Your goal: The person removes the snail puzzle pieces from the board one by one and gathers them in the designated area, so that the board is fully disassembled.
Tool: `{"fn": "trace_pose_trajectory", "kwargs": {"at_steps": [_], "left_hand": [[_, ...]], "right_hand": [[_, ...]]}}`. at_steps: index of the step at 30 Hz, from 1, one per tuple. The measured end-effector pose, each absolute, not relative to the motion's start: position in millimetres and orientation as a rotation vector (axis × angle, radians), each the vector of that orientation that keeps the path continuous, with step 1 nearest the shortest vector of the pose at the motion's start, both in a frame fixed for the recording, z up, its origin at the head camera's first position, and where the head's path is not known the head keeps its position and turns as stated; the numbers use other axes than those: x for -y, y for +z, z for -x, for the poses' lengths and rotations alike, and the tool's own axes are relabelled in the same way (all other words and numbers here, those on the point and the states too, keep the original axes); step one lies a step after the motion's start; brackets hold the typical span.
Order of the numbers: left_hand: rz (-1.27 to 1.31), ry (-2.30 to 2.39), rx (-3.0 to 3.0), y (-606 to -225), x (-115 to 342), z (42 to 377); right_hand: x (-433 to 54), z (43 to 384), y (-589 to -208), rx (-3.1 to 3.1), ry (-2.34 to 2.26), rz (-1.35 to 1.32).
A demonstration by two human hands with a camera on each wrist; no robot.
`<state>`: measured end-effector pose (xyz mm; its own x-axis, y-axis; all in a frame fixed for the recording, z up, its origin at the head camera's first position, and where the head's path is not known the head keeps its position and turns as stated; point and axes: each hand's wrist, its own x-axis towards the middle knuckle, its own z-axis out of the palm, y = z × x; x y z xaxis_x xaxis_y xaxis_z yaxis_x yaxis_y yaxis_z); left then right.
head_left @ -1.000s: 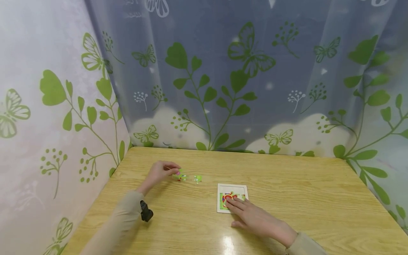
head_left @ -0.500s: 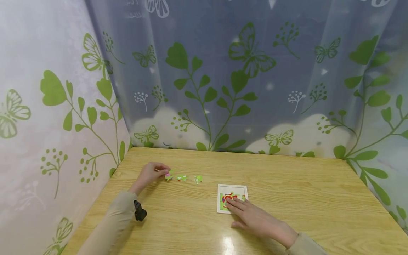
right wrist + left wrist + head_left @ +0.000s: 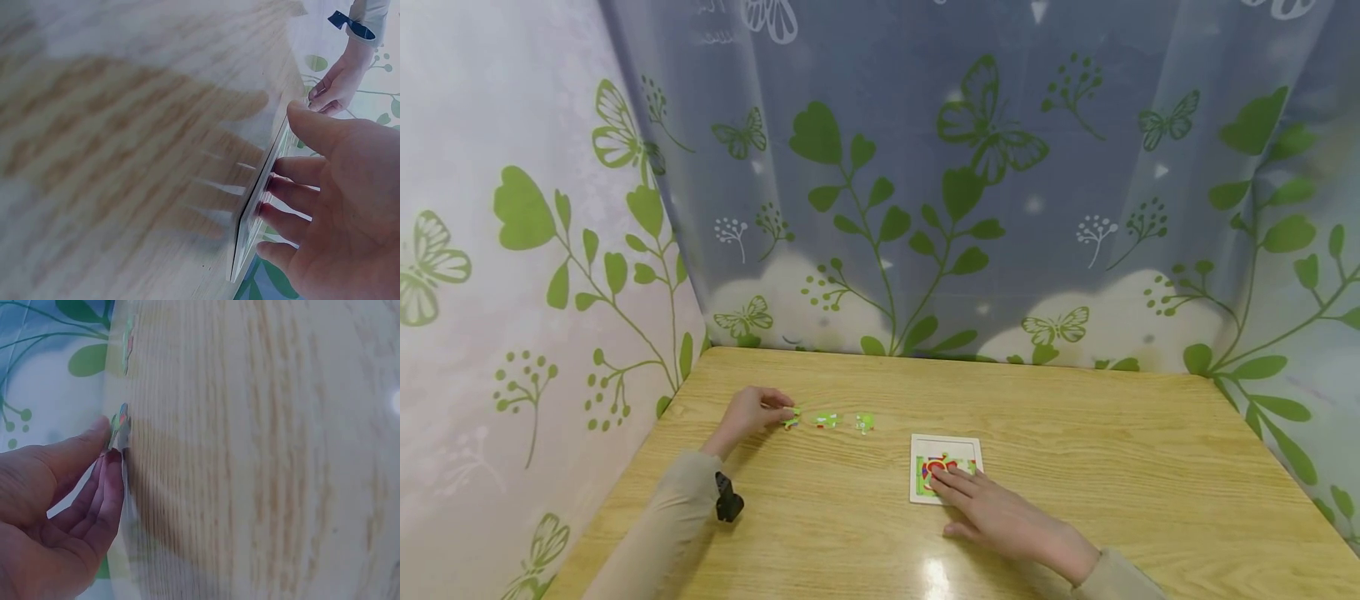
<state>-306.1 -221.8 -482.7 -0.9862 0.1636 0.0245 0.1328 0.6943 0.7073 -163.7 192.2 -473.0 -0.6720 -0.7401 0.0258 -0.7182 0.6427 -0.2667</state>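
At the left end of a short row of jigsaw pieces, my left hand (image 3: 751, 417) pinches a green jigsaw piece (image 3: 792, 418) between thumb and fingertips. In the left wrist view this piece (image 3: 119, 425) is tilted, its lower edge close to the table top. Two more pieces lie to its right, a green and white one (image 3: 826, 421) and a small green one (image 3: 865, 423). My right hand (image 3: 1000, 512) lies with fingers extended over a white-framed puzzle board (image 3: 946, 438), fingertips on the red and green picture pieces (image 3: 934, 468) and hiding part of them.
The light wooden table (image 3: 1097, 442) extends on all sides of the board. Behind it hangs a blue curtain (image 3: 910, 208) with green plants and butterflies, and a pale patterned curtain (image 3: 550, 317) borders the left. A black wrist camera (image 3: 727, 498) sits on my left sleeve.
My left hand has moved left with its piece, away from the green and white one, and the piece has been lowered. My right hand stays in place on the board.
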Motion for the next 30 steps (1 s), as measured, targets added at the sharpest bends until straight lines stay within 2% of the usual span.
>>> {"fn": "trace_pose_trajectory", "kwargs": {"at_steps": [17, 30], "left_hand": [[-0.350, 1.119, -2.903, -484, 221, 306], [-0.280, 1.327, -2.880, -478, 205, 303]], "right_hand": [[-192, 165, -474, -2.784, -0.391, 1.214], [-194, 165, -475, -2.741, -0.552, 1.174]]}}
